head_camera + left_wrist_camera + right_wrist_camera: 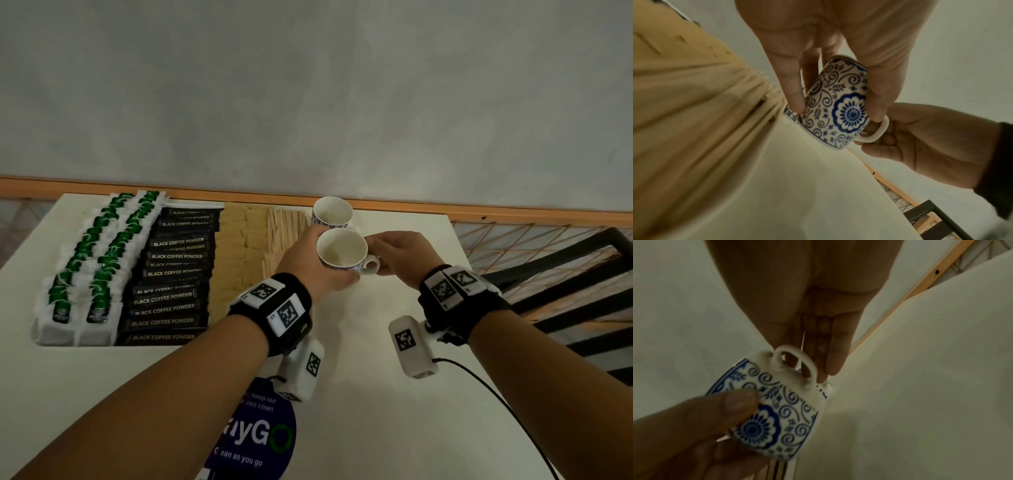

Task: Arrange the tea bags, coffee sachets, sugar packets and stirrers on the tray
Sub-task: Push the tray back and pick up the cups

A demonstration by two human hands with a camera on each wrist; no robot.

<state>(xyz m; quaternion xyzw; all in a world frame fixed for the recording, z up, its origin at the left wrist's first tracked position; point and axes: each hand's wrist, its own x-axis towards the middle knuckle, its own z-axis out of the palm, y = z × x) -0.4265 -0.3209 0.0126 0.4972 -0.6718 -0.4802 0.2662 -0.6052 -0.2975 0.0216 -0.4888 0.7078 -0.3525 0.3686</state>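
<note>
Nearest the wearer, below both forearms, a dark blue printed sign (255,442) with white lettering lies on the white table (359,394), just under the left wrist. A black cable (496,404) runs over the table from the camera housing below the right wrist.

Beyond that, the left hand (308,267) grasps a blue-and-white patterned cup (836,104) by its body: in the left wrist view the thumb presses one side and the fingers (879,91) wrap the other, and the cup is lifted and tilted above the table. The right hand (400,257) meets it from the other side, at the cup's white handle (795,365). In the left wrist view its fingers curl beside and under the loop; whether they actually pinch it cannot be told, since the right wrist view shows only straight fingers behind the handle.

To the left of the left hand the supplies lie in rows side by side. Closest to that hand are the pale wooden stirrers (284,233), then the tan sugar packets (236,253), then the black coffee sachets (171,274) marked "BLACK COFFEE POWDER", and farthest left the white-and-green tea bags (96,267) in two columns. No tray rim can be made out beneath them.

Just past the held cup, a second cup (332,212) stands upright on the table at its far edge, close to the stirrers. Behind it runs an orange wooden strip (479,212) along a grey wall (308,102).
</note>
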